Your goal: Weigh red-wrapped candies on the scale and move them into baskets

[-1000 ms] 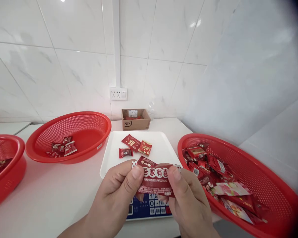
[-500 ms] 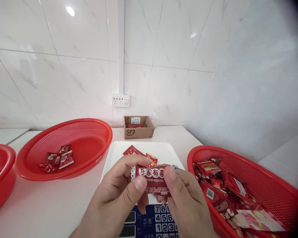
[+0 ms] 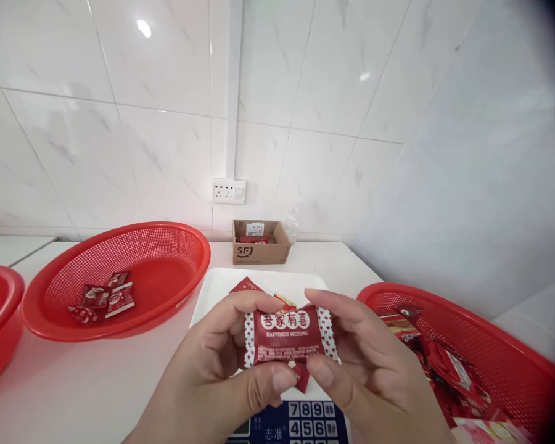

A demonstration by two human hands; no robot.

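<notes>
A small red wrapped candy (image 3: 285,342) with white heart-dotted ends is held level, its printed face towards me. My left hand (image 3: 226,364) pinches its left side, fingertips along the top and thumb at the lower edge. On its right end, my right hand (image 3: 374,364) closes with thumb below and fingers above and behind. Behind and below the candy is the white pan (image 3: 217,282) of a scale with a blue keypad (image 3: 277,425). Red packets (image 3: 246,284) lie on the pan, partly hidden by my hands.
Left, a red basket (image 3: 166,231) holds several small packets; another red basket (image 3: 16,290) is cut off beside it. At right, a red basket (image 3: 494,333) holds many red packets. A cardboard box (image 3: 272,253) stands behind the scale, below a wall socket (image 3: 229,191).
My right thumb has slid from the candy's printed face down to its lower edge, and its right end now shows. My left thumb is lower too. The view has shifted slightly.
</notes>
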